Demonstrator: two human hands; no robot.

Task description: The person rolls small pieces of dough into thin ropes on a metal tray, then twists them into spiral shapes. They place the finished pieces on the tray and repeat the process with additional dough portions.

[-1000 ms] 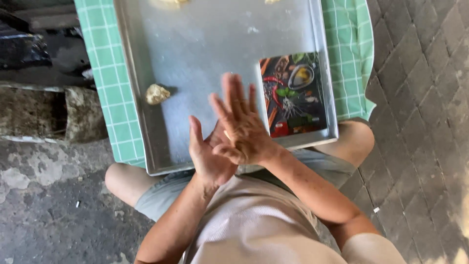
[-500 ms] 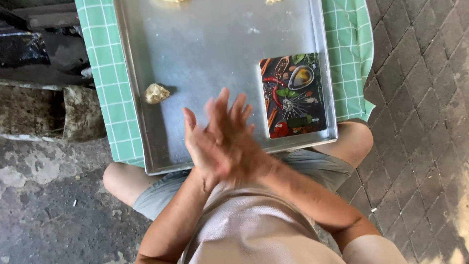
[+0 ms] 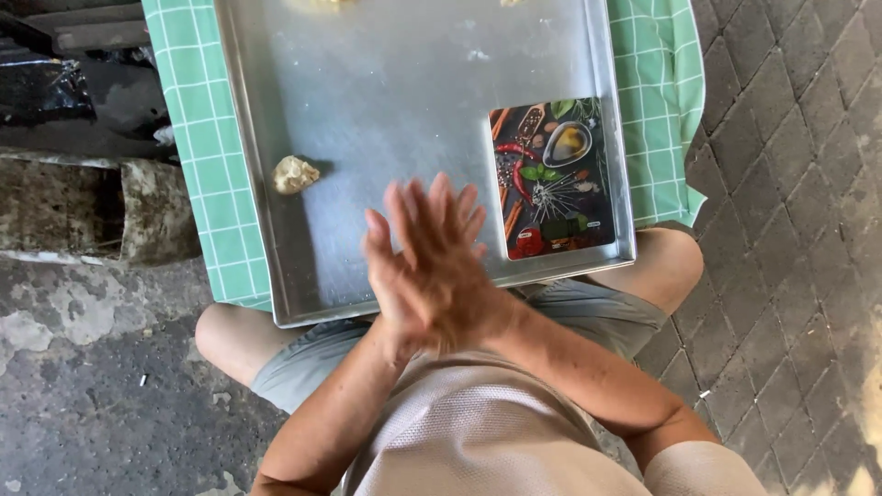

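Observation:
My left hand (image 3: 380, 276) and my right hand (image 3: 452, 264) are pressed palm to palm with fingers stretched out, over the near edge of a large metal tray (image 3: 395, 92). The right hand lies over the left. Whatever may be between the palms is hidden. A small pale lump of dough (image 3: 294, 174) sits on the tray's left side, apart from the hands. A rectangular board printed with spices and herbs (image 3: 551, 179) lies in the tray's near right corner, just right of my fingers.
The tray rests on a green checked cloth (image 3: 197, 138) above my knees (image 3: 230, 340). Grey paving stones (image 3: 790, 230) cover the ground at the right. A weathered stone block (image 3: 83, 211) and cracked concrete lie at the left.
My palms have slid along each other: the right hand, earlier offset to the right and forward, now covers the left. Tray, dough lump and board have not moved.

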